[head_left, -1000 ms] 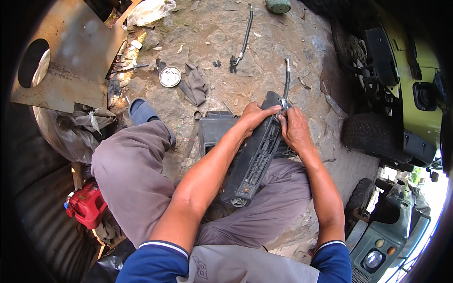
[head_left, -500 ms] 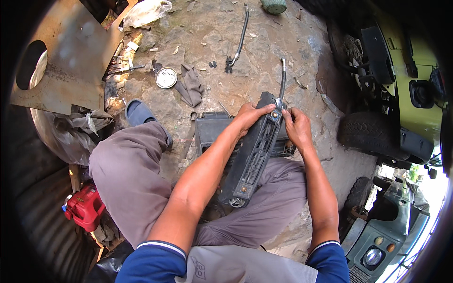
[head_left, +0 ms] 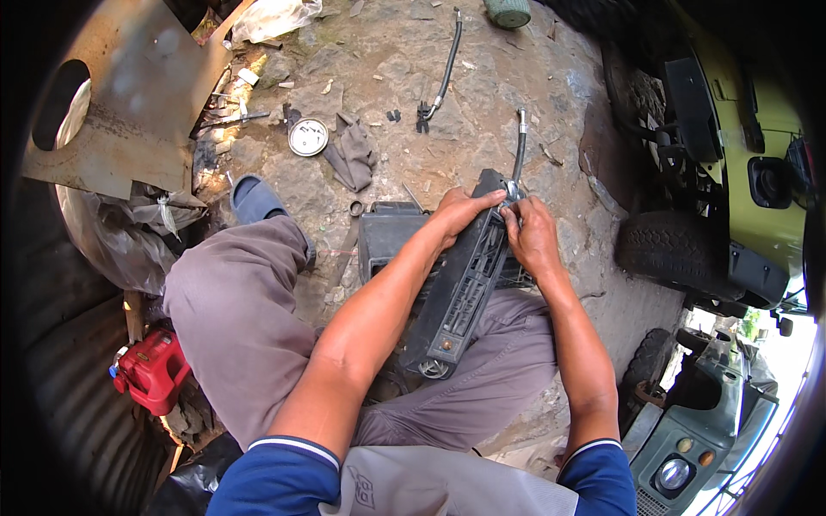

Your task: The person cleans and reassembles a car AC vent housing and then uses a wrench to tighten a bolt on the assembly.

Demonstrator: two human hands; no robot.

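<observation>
A long black plastic housing (head_left: 453, 322) with a slotted inner side lies slantwise over my lap, its upper end pointing away from me. My left hand (head_left: 460, 215) is closed round its upper end, thumb pressed on top near a metal fitting (head_left: 513, 191). A short black hose (head_left: 521, 146) with a metal tip sticks out from that fitting. At the same end my right hand (head_left: 535, 232) is closed, finger and thumb pinched beside the fitting. Whatever lies between those fingertips is too small or hidden to make out. Beneath the housing sits a wider black plastic box (head_left: 387, 239), partly covered by my arm.
Another black hose (head_left: 449, 64) lies on the stony ground ahead, near a round white-faced lid (head_left: 308, 137) and a grey rag (head_left: 354, 155). A rusty metal sheet (head_left: 129, 112) and a red jerrycan (head_left: 157, 370) stand left. Vehicles, one with a black tire (head_left: 667, 249), stand right.
My right hand has turned and shifted slightly left, its fingers now over the upper end of the housing beside the fitting. My left hand keeps its grip. The whole view has shifted a little.
</observation>
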